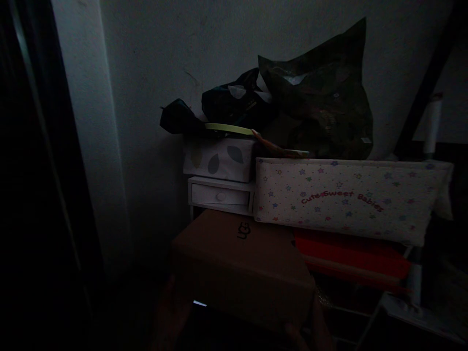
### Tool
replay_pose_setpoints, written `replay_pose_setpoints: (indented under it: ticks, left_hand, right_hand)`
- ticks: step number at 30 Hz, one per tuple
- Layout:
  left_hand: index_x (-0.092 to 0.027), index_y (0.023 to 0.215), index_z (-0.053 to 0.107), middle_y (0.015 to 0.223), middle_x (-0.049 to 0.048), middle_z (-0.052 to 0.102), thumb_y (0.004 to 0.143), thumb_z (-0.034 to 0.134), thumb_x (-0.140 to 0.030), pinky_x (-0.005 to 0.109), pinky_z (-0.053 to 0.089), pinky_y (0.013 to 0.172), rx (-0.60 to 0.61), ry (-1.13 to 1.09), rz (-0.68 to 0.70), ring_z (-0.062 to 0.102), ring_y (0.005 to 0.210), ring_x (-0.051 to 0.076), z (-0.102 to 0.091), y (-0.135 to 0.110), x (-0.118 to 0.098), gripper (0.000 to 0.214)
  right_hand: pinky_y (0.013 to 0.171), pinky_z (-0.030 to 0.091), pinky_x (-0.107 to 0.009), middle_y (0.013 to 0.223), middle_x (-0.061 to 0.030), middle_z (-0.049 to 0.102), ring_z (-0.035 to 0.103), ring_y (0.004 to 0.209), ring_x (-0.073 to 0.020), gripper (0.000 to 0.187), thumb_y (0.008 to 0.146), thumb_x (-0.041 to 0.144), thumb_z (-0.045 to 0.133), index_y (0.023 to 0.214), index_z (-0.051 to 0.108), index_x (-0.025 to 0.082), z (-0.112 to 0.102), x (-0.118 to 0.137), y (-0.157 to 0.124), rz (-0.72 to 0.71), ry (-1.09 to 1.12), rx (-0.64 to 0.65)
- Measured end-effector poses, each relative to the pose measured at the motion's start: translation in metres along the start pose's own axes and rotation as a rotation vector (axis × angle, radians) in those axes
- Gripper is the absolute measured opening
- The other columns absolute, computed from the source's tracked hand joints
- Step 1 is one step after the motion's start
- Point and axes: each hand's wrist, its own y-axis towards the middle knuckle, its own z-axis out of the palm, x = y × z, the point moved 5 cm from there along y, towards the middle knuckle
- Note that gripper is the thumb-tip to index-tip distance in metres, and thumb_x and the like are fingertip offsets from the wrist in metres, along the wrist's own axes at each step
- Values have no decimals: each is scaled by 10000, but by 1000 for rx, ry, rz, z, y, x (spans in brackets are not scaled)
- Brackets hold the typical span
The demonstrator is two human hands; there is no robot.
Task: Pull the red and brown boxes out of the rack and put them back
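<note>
A brown cardboard box point(241, 268) with a dark UGG logo on its top fills the lower middle of the view. My left hand point(170, 312) is dim and sits at the box's near left corner. My right hand point(309, 331) grips the near right corner, partly cut off by the bottom edge. The box appears to be held between both hands, though the darkness hides my fingers. Below the box, a small bright sliver point(200, 303) shows, too small to identify.
Beyond the box stand a white small-drawer unit point(220, 196), a leaf-patterned box point(218, 160) and a star-patterned padded panel point(347, 195) printed "Cute Sweet Babies". A red item point(351, 256) lies below the panel. Dark plastic bags point(316, 92) are piled against the wall point(153, 63).
</note>
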Motion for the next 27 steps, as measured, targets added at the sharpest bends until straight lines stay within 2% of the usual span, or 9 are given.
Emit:
replay_pose_setpoints:
  ticks: [4, 7, 10, 14, 19, 24, 27]
  left_hand:
    - [-221, 1217, 577, 1076, 84, 718, 903, 473, -294, 419, 512, 925, 57, -72, -43, 653, 1032, 224, 19, 8, 10, 339]
    - [-205, 1243, 557, 1012, 79, 738, 888, 480, -239, 406, 541, 892, 89, -97, -87, 678, 996, 227, 34, 10, 17, 365]
    - [-226, 1203, 564, 1028, 69, 724, 857, 557, -245, 394, 552, 872, 67, -36, -40, 677, 998, 221, 43, 14, 20, 346]
    - [-274, 1117, 573, 1050, 35, 697, 807, 639, -186, 367, 535, 898, 0, 11, 79, 652, 1032, 183, 47, 30, 23, 329]
    - [-285, 1070, 564, 1096, 24, 664, 787, 672, -172, 416, 502, 951, -33, 59, 130, 632, 1053, 172, 52, 51, 30, 323]
    - [-269, 1057, 560, 1132, 46, 638, 751, 711, -179, 448, 491, 969, -41, 112, 159, 616, 1082, 200, 53, 62, 35, 354]
    - [-265, 1042, 565, 1119, 48, 632, 752, 712, -200, 439, 496, 963, -52, 151, 175, 625, 1051, 194, 49, 63, 35, 331]
  right_hand:
    - [1158, 217, -482, 1593, -74, -4, 77, 1448, -262, 782, 922, 464, 385, 1481, -109, 230, 2, 2, 21, -56, -66, 38]
    - [1156, 195, -511, 1585, -89, 53, 116, 1445, -251, 725, 932, 442, 379, 1486, -44, 243, 6, -1, 37, -79, -108, -30]
    - [1152, 203, -513, 1566, -93, 140, 176, 1431, -242, 644, 944, 424, 351, 1487, 46, 261, 11, -4, 53, -99, -129, -103]
    - [1124, 266, -506, 1509, -125, 246, 268, 1393, -256, 613, 941, 427, 349, 1486, 121, 261, 14, -3, 74, -103, -125, -183]
    - [1058, 363, -498, 1400, -173, 375, 441, 1275, -285, 598, 923, 417, 368, 1469, 228, 220, 16, -11, 99, -55, -115, -235]
    - [1065, 360, -481, 1424, -183, 420, 438, 1285, -282, 590, 903, 359, 408, 1437, 296, 133, 21, -25, 117, -103, -86, -272]
    - [1029, 398, -472, 1396, -182, 459, 495, 1229, -275, 583, 894, 340, 432, 1426, 307, 137, 18, -26, 118, -85, -72, -291]
